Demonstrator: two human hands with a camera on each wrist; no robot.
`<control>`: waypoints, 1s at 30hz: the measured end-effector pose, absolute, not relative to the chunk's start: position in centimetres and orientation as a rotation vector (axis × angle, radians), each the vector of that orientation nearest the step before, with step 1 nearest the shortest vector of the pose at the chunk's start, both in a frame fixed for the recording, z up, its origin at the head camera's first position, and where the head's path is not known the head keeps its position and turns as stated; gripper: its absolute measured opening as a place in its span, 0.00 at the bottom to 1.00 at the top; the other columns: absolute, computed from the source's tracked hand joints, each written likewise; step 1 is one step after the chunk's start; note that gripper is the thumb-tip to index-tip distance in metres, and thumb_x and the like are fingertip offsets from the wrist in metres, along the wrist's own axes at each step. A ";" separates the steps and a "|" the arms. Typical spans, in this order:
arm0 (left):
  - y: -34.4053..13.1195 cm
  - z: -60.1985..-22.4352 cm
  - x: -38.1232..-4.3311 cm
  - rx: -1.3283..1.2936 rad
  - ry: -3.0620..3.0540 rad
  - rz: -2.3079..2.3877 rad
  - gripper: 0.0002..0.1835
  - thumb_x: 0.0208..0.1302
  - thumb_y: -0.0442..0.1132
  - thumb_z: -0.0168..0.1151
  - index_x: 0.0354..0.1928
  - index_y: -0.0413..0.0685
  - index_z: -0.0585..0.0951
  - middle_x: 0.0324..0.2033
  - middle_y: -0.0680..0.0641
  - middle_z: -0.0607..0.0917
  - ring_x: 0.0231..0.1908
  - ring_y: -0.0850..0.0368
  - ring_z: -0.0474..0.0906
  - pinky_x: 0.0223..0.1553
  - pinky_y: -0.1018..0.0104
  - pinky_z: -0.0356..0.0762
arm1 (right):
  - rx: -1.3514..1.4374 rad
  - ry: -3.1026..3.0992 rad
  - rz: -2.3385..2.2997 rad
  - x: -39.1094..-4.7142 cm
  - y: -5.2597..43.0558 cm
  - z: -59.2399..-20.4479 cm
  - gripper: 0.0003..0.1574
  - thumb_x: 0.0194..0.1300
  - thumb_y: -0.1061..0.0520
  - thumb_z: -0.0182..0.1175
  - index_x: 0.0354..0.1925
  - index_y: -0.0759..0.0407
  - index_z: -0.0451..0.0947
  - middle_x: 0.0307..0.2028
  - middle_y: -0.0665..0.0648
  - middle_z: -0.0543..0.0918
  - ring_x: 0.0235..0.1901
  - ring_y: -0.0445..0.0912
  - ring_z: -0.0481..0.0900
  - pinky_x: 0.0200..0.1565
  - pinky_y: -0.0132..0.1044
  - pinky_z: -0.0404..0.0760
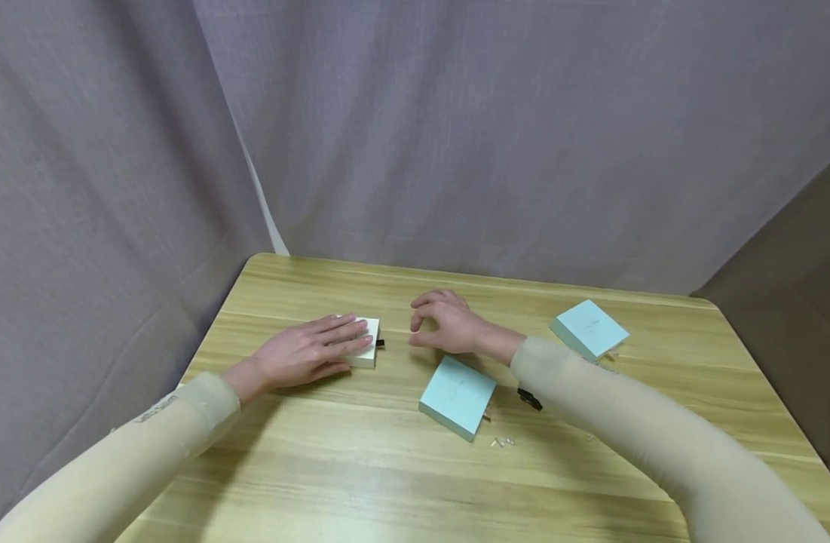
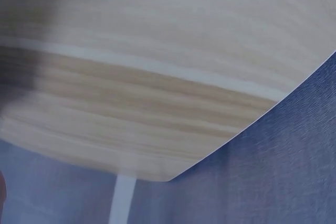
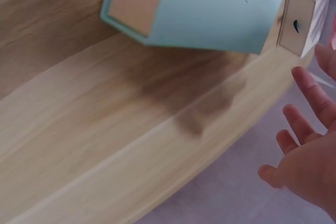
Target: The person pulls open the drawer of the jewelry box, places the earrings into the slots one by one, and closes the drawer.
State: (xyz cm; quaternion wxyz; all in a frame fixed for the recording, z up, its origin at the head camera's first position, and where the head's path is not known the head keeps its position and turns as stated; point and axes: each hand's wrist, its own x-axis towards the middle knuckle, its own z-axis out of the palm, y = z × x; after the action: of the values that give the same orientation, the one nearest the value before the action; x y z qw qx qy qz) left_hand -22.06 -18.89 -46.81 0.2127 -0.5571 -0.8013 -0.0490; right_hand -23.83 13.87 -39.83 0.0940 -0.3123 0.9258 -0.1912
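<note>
My left hand [image 1: 313, 351] lies over a small white box [image 1: 369, 354], fingers straight and spread across its top. A black ribbon tab [image 1: 380, 343] sticks out of the box's right side. Between this box and a mint-green box [image 1: 458, 396], my right hand [image 1: 448, 323] hovers above the table, fingers loosely bent and holding nothing. In the right wrist view the right hand [image 3: 310, 150] has its fingers apart, with the white box [image 3: 302, 22] and the mint-green box [image 3: 215, 11] beyond. The left wrist view shows mostly table and curtain.
Another mint-green box [image 1: 591, 328] rests at the back right of the wooden table [image 1: 333, 467]. Several tiny clear pieces [image 1: 503, 442] lie near the closer green box. A small black object [image 1: 530, 399] shows beside the right sleeve. Grey curtains [image 1: 469, 136] hang around the table.
</note>
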 end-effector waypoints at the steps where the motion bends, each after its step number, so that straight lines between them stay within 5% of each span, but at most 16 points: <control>1: -18.7 -46.6 -22.0 -1.549 -2.220 -0.139 0.37 0.66 0.48 0.76 0.74 0.45 0.77 0.73 0.41 0.78 0.72 0.42 0.74 0.73 0.48 0.74 | -0.925 2.747 -0.571 -23.8 14.2 -39.7 0.10 0.71 0.48 0.72 0.43 0.51 0.88 0.71 0.63 0.77 0.74 0.63 0.65 0.77 0.69 0.55; 30: -11.4 -44.0 -20.7 -1.760 -2.223 -0.085 0.34 0.76 0.55 0.65 0.78 0.52 0.74 0.77 0.43 0.73 0.77 0.46 0.67 0.79 0.51 0.65 | -0.924 2.813 -0.647 -19.1 22.8 -38.8 0.16 0.72 0.47 0.71 0.52 0.53 0.89 0.70 0.66 0.77 0.74 0.67 0.66 0.74 0.74 0.57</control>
State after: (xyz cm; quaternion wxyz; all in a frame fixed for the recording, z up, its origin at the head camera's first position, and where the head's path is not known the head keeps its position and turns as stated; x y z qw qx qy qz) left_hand -20.68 -11.37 -43.97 0.1520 -0.6132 -0.7746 -0.0295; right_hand -19.15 22.84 -38.76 0.0556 -0.3043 0.9267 -0.2132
